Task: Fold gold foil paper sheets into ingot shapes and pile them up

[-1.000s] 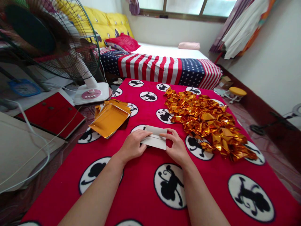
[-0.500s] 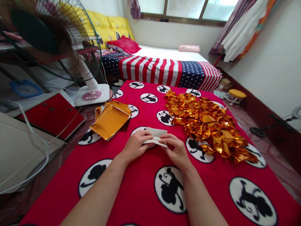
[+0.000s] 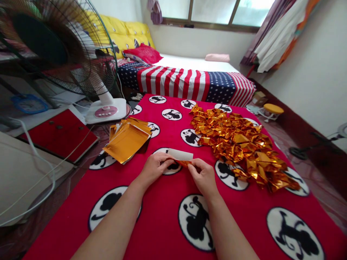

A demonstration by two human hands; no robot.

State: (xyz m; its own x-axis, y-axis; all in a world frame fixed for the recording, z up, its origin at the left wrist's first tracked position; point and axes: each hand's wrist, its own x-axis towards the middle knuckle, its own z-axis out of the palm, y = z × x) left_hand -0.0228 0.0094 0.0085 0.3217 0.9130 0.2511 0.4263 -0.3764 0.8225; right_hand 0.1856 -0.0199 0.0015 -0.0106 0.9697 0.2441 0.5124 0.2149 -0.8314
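Observation:
Both of my hands pinch one folded sheet of gold foil paper (image 3: 181,155), its white back facing up and a gold edge showing underneath. My left hand (image 3: 155,168) grips the sheet's left end and my right hand (image 3: 204,176) grips the right end, just above the red blanket (image 3: 162,216) printed with black monkeys in white circles. A stack of flat gold sheets (image 3: 127,139) lies to the left of my hands. To the right a heap of folded gold pieces (image 3: 241,142) stretches across the blanket.
A standing fan (image 3: 56,47) with a white base (image 3: 105,110) is at the left, beside a red panel (image 3: 59,133) and a white cable (image 3: 32,151). Behind the blanket is a bed with a stars-and-stripes cover (image 3: 189,81). A small yellow stool (image 3: 273,108) stands at the right wall.
The sheet has been folded narrower: its near edge has been turned under, so less white shows and a gold edge appears. My hands have drawn closer together and slightly nearer.

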